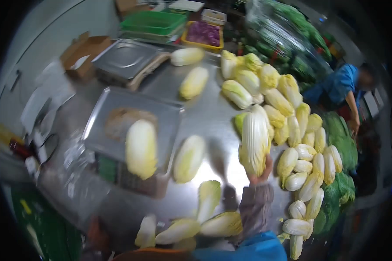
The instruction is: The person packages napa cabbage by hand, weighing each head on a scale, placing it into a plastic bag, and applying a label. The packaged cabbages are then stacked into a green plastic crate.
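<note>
My right hand (pixel 260 174) is wrapped round the lower leafy end of a napa cabbage (pixel 255 137), held upright over the table beside the cabbage pile. At the bottom left, my left hand (pixel 98 235) is dim and smeared, so its fingers cannot be made out. A napa cabbage (pixel 141 150) lies on the metal pan of a scale (pixel 161 111). Just right of that pan, another napa cabbage (pixel 190 158) rests on the steel table (pixel 217 117). Loose cabbage leaves (pixel 178 230) lie along the near edge, between my two hands.
Many napa cabbages (pixel 276 102) are heaped along the right side. A second scale (pixel 126 61), a cardboard box (pixel 85 54), a green crate (pixel 152 22) and a yellow crate of purple produce (pixel 203 34) stand behind. A person in blue (pixel 335 85) is at the right.
</note>
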`<state>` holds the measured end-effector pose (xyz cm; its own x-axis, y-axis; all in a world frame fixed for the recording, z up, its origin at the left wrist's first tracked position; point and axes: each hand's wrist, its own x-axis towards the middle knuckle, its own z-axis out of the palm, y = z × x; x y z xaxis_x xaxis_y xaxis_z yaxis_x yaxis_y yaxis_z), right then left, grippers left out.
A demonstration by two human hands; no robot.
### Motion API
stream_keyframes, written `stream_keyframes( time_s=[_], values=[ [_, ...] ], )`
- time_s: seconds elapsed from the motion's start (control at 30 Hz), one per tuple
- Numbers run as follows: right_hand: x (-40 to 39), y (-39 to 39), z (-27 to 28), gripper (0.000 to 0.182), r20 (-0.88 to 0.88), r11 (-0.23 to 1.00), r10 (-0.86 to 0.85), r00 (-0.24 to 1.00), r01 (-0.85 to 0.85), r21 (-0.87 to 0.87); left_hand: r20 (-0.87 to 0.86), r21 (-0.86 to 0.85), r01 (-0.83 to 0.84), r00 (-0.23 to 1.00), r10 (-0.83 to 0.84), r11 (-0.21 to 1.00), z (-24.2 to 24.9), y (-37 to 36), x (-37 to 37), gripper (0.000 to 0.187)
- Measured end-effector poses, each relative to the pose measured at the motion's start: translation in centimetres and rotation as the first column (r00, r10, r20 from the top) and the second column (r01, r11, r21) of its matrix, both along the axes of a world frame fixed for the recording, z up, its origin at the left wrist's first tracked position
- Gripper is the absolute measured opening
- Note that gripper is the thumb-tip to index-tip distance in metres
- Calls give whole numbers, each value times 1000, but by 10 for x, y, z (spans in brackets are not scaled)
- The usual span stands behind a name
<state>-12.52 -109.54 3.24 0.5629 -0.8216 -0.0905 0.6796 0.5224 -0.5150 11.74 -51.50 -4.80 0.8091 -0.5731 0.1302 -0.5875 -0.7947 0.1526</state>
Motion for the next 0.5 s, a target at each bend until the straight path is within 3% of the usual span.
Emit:
stream_keyframes(
  time_s=[0.03, 0.07, 0.1, 0.13, 0.17, 0.2, 0.27, 0.3, 0.33, 0.37, 0.4, 0.47, 0.5],
  values=[
    [-6, 37, 0, 75, 54, 985, 152, 987, -156, 80, -116, 33, -60, 991, 63, 998, 29, -17, -3, 48],
    [-9, 77, -4, 72, 56, 960, 153, 987, -162, 228, -419, 138, -170, 882, 214, 976, 83, -53, -3, 51],
    [-14, 110, -15, 67, -137, 962, 158, 978, -121, 246, -240, -78, 120, 961, -135, 990, 32, -6, 20, 55],
    [-16, 141, -22, 62, -206, 971, 179, 962, -139, 194, -293, 17, 112, 951, -102, 994, 16, 9, 36, 59],
    [-5, 175, -2, 62, -239, 978, 206, 949, -192, 81, -277, 28, 131, 953, -118, 991, 41, 9, 43, 59],
    [-6, 202, 0, 65, -196, 955, 272, 942, -240, 172, -260, 33, 154, 955, -141, 987, 71, -7, 48, 60],
    [-1, 252, 21, 70, -76, 888, 422, 903, -395, 236, -290, 90, 10, 957, 17, 996, 144, -45, 40, 57],
    [0, 275, 25, 70, -83, 878, 440, 894, -409, 247, -205, -24, 89, 974, -92, 996, 150, -50, 41, 55],
    [6, 294, 29, 72, -8, 806, 545, 838, -521, 280, -104, -130, 172, 977, -186, 977, 141, -47, 40, 53],
    [11, 314, 32, 74, 76, 715, 640, 765, -629, 306, -371, 107, 77, 928, -32, 991, 92, -43, 40, 53],
    [17, 331, 37, 74, 83, 695, 658, 748, -646, 316, -569, 349, 44, 804, 174, 936, 32, -38, 43, 53],
    [35, 361, 50, 70, 169, 446, 837, 520, -829, 337, -348, 26, 247, 911, -223, 969, -28, -16, 32, 59],
    [44, 384, 60, 64, -65, 603, 792, 607, -763, 231, -330, 33, 249, 917, -224, 968, -1, -20, 35, 59]
  ],
)
